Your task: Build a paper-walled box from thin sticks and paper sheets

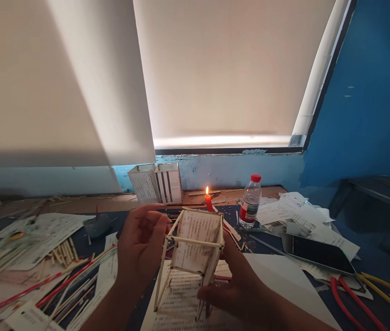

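I hold a small box frame of thin wooden sticks (190, 257) with printed paper glued on its sides, just above the desk. My left hand (141, 246) is curled on the frame's left upper edge, fingertips touching the sticks. My right hand (232, 285) grips the frame's lower right corner post from beneath. A sheet of printed paper (181, 301) lies under the frame. A lit red candle (208, 201) stands just behind the frame.
Two finished paper-covered boxes (156, 183) stand at the back by the wall. A water bottle with a red cap (250, 201) stands to the right, a dark phone (317, 253) on papers farther right. Red-handled pliers (350, 305) lie at bottom right. Loose sticks (60, 276) cover the left.
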Motion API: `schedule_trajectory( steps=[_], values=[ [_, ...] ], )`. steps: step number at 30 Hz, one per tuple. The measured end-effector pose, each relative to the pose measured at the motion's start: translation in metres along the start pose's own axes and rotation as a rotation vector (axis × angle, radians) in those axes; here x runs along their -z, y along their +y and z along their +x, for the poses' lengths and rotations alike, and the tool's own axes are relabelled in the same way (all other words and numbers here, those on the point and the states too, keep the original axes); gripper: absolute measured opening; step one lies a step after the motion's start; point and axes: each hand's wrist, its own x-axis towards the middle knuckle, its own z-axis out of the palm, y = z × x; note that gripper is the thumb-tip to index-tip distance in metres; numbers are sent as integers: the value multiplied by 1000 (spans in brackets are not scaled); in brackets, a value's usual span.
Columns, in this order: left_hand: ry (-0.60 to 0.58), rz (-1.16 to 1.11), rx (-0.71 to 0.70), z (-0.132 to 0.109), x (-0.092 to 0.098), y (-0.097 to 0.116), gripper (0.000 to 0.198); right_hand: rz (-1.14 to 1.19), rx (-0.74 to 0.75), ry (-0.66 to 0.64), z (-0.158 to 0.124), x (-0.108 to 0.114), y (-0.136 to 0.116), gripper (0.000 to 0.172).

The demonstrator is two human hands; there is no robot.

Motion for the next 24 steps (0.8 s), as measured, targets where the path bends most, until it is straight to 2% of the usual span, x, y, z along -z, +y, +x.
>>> schedule_trajectory(
  steps=[2,4,6,10,14,20,24],
  values=[
    [-50,-7,6,-2,2,1,8,-12,6,1,0,0,-1,103],
    [-81,-12,7,-4,4,1,10,-14,6,6,0,0,-2,102],
    [-89,-20,4,-5,4,0,3,-4,0,-1,0,0,-3,102],
    [-78,-47,-11,-6,0,-1,24,28,-24,-27,-1,-1,-6,102],
    [-69,-51,-56,-3,-2,-6,34,1,-30,-24,-1,0,-10,103],
    [-102,-13,-192,2,5,-14,25,36,-35,-56,-1,-1,-13,99],
    [-122,22,-230,1,8,-15,23,21,-25,-58,-1,0,-12,100]
  ],
)
